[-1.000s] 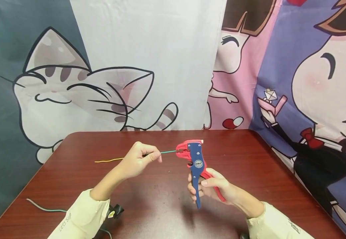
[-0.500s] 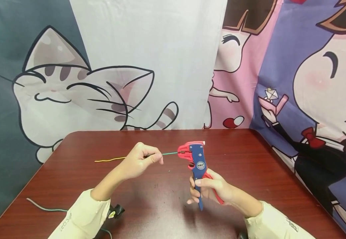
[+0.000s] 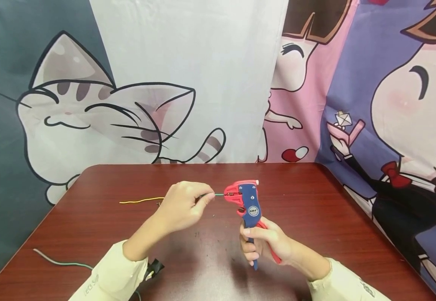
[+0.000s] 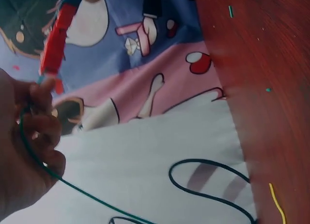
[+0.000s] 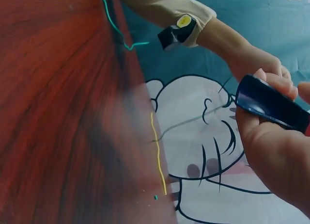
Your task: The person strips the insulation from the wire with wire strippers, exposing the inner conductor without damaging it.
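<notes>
My left hand pinches a thin green wire between thumb and fingers. A short length of it runs from the fingertips into the red nose of a wire stripper, where its tip is hidden. In the left wrist view, the rest of the green wire trails behind that hand. My right hand grips the stripper's blue and red handles, holding it upright above the table. From the right wrist, the blue handle shows between the fingers; the stripper's head is out of that view.
A yellow wire lies on the brown table, left of my left hand. Another greenish wire lies near the left sleeve. Small green scraps are scattered about. A printed cartoon cloth hangs behind the table.
My left hand has slid right along the wire, closer to the stripper. My right fingers have curled further round the handles, and the stripper has shifted slightly right and down.
</notes>
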A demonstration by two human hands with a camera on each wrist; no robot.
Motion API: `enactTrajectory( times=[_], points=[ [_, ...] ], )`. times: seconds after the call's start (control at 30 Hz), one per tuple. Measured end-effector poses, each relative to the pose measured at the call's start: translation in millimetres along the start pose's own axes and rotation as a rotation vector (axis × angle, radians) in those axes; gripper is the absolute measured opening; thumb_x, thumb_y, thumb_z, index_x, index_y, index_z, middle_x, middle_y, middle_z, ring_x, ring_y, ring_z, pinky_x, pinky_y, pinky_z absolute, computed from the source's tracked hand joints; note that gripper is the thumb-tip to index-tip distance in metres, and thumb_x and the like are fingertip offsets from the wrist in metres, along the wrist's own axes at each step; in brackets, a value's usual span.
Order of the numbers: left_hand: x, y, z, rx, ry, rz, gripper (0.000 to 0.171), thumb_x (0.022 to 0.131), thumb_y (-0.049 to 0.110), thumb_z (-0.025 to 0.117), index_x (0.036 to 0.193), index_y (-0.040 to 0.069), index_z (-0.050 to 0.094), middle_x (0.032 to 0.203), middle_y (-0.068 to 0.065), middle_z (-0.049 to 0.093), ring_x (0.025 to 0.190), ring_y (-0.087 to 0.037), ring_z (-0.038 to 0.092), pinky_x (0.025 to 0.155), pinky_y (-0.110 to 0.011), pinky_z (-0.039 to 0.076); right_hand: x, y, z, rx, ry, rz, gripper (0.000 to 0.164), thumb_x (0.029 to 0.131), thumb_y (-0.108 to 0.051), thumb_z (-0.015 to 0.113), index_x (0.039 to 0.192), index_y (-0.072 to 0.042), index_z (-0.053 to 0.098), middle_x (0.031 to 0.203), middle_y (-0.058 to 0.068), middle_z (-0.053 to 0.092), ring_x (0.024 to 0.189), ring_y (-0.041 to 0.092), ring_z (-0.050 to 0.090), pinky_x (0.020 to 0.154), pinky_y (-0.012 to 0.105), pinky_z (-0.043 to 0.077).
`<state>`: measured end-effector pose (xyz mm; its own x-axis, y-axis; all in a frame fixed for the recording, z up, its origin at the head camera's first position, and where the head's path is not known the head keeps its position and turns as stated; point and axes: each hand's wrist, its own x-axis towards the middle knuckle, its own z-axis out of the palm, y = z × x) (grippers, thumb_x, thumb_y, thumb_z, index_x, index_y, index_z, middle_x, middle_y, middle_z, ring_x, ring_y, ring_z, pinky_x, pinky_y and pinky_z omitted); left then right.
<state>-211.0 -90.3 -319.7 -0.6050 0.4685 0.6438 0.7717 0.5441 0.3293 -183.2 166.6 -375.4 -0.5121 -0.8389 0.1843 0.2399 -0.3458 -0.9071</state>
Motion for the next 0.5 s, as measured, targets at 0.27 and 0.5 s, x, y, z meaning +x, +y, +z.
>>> enactTrajectory(
  times=[0.27,0.5],
  points=[
    [-4.0,-13.7,5.9,-0.210,0.015,0.014,0.028,0.092,-0.002,0.060,0.069,0.015,0.059,0.062,0.011,0.052,0.057,-0.002,0.043,0.053,-0.023,0.039,-8,-4,18,0.031,0.015,-0.010,0.020,0.099,-0.006,0.031,0.093,-0.009,0.050,0.070,0.002,0.039,0.061,0.011,0.043,0.062,0.023,0.050],
    [-10.2,-18.8,20.7,-0.274,0.154,0.161,0.033,0.091,0.000,0.062,0.063,0.014,0.050,0.053,0.008,0.039,0.051,0.003,0.027,0.047,-0.015,0.025,-12,-7,20,-0.022,0.179,-0.031,0.018,0.100,-0.005,0.037,0.090,-0.006,0.053,0.071,0.001,0.043,0.059,0.012,0.042,0.059,0.025,0.049]
  ],
)
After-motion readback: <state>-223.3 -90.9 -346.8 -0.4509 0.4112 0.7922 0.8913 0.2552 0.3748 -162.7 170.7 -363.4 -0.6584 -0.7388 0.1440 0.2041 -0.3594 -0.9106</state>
